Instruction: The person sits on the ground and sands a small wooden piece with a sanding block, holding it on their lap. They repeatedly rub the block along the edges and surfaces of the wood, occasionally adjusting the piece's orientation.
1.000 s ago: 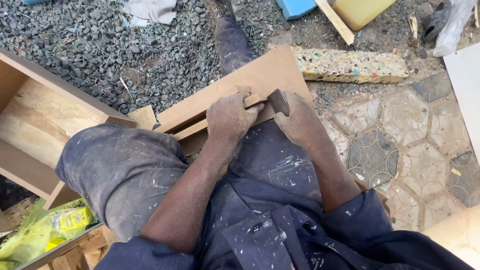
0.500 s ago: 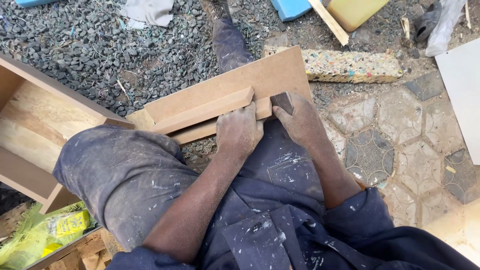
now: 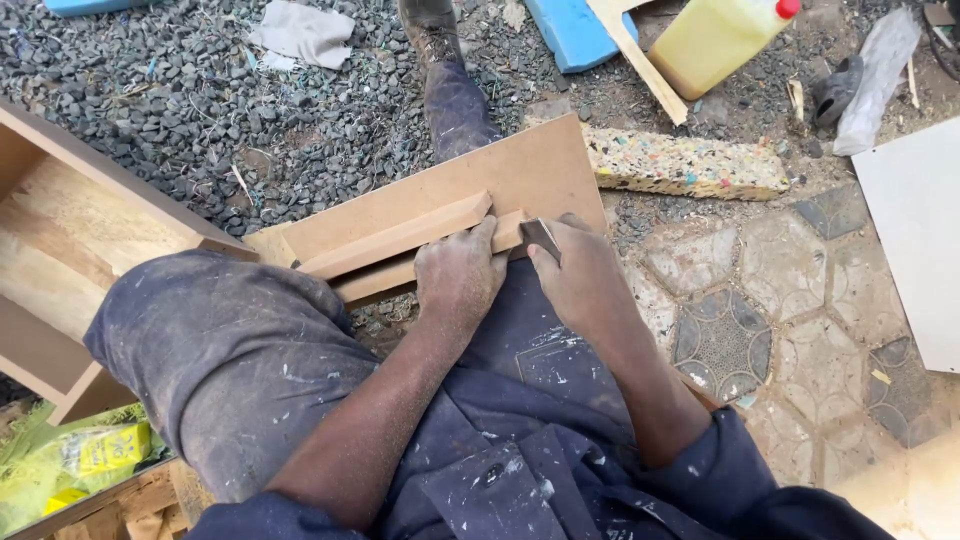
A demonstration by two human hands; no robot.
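Note:
A brown wooden board (image 3: 520,170) with raised moulding strips (image 3: 400,235) rests across my lap, over my dusty blue trousers. My left hand (image 3: 458,275) lies flat on the lower moulding strip, fingers together, pressing it down. Beside it my right hand (image 3: 580,275) is closed around a small dark piece, probably sandpaper (image 3: 541,236), held against the strip's right end. Both hands are coated in wood dust.
An open wooden cabinet box (image 3: 60,240) stands at the left. Grey gravel (image 3: 200,110) lies ahead, with a cloth (image 3: 305,32), blue foam (image 3: 575,35), a yellow jug (image 3: 715,35) and a speckled foam block (image 3: 685,165). Patterned paving (image 3: 760,310) and a white panel (image 3: 915,230) are at the right.
Both hands have slid a little toward me and to the left along the moulding strip. The right hand's dark piece has shifted along the strip's end.

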